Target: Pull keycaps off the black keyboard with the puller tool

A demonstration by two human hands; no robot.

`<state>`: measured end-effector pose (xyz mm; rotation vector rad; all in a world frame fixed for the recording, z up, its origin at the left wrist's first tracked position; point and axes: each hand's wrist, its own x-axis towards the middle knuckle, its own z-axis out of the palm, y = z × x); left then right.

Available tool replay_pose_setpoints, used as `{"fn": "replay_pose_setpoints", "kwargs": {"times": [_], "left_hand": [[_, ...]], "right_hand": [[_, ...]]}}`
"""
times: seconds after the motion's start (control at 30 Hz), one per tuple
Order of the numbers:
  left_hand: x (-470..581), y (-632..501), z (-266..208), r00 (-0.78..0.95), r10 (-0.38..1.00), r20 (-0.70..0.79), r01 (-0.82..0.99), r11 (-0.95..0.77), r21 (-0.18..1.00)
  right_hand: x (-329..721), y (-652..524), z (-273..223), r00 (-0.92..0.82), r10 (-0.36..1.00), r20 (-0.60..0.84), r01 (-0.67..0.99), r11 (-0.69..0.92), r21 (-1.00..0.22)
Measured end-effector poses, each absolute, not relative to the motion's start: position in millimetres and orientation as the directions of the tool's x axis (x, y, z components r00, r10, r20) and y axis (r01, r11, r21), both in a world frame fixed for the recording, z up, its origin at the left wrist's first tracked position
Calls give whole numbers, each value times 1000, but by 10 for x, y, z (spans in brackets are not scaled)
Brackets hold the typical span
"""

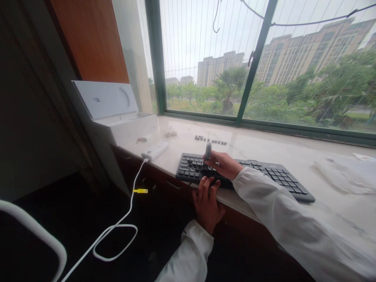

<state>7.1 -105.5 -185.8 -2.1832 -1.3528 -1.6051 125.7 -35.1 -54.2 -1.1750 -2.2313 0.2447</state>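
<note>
Apparently, gray tool [208,150] near upright, wires [208,138] up.

My keyboard [192,166]: black all over. Tool handle [208,150] I use: dark grey. Small loose keycaps [219,142] look dark grey or black, too small for me to be sure. My right sleeve [282,211] and left sleeve [188,250]: plain white, greyish in folds. Countertop [182,133]: white, faint grey veins. Box [132,127]: white. Cable [129,207]: white; tag [141,191] on it: bright yellow. Window frame [255,62]: dark green. Wood panel [91,39]: orange-brown.
</note>
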Motion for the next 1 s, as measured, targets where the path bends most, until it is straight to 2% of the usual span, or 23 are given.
{"fn": "replay_pose_setpoints", "kwargs": {"times": [0.37,0.57,0.83,1.0], "left_hand": [[77,-1056,-1851,30,578,816,683,-608,405],[75,-1057,-1856,40,583,812,690,-604,399],[71,-1061,-1851,42,579,814,701,-598,389],[70,-1048,-1861,46,562,826,725,-587,359]], "right_hand": [[1183,-365,-572,-407,800,440,704,582,-407],[1190,-343,-566,-444,777,445,717,606,-343],[1216,-359,-570,-428,776,463,729,599,-330],[1254,-371,-569,-405,796,449,721,581,-379]]}}
